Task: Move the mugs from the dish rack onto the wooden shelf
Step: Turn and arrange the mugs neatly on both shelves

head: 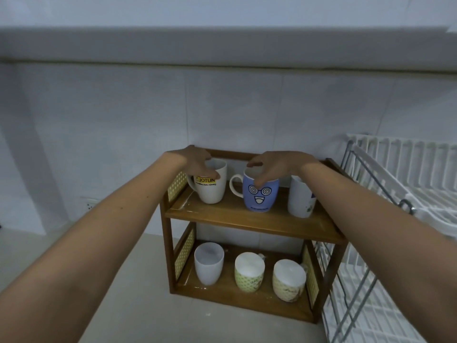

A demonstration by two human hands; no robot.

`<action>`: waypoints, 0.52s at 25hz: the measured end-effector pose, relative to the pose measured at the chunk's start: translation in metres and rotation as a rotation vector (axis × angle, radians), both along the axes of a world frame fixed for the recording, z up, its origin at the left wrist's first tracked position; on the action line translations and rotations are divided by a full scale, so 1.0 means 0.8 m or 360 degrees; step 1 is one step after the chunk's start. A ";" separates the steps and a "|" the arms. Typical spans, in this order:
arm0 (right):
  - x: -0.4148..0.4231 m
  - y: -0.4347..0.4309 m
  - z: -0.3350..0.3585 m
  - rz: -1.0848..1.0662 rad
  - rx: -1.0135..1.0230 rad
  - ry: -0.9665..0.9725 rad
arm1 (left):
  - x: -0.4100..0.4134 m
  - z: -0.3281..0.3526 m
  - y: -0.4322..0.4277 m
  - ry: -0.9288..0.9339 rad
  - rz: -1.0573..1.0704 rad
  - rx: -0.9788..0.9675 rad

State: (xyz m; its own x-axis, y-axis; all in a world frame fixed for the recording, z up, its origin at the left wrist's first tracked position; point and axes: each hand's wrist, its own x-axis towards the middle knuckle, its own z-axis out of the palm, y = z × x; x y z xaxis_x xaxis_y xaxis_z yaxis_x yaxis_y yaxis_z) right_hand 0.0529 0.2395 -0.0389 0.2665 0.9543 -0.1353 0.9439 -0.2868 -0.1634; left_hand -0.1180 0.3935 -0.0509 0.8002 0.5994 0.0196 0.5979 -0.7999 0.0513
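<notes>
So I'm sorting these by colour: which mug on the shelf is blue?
The blue mug with the spiral-eyed cartoon face, middle of the top tier, under the right hand. The other five mugs are white or cream-patterned.

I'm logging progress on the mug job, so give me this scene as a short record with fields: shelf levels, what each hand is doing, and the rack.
top level: three mugs on the wooden shelf: white JOTUN mug, blue face mug, white floral mug
bottom level: white cup, two patterned mugs
left hand: fingers over the JOTUN mug's rim
right hand: fingers over the blue face mug's rim
dish rack: right of shelf, no mugs in its visible part
</notes>
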 end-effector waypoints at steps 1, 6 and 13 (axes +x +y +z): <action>0.001 -0.004 0.002 -0.0010 -0.0017 0.0064 | 0.000 0.000 0.000 0.0000 0.0000 0.0001; 0.028 -0.050 0.030 -0.0432 -0.0155 -0.0100 | 0.006 0.008 -0.005 0.0079 0.0036 0.0095; 0.040 -0.078 0.024 -0.0692 -0.0322 -0.0189 | 0.066 0.007 -0.081 -0.0073 -0.0282 -0.0162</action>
State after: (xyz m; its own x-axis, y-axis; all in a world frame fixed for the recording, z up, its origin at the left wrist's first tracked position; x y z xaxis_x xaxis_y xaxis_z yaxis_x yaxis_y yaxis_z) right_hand 0.0845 0.1770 -0.0196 0.6592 0.7089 -0.2509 0.7384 -0.6733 0.0376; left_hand -0.0653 0.3287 -0.0457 0.8931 0.4498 0.0048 0.4433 -0.8818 0.1611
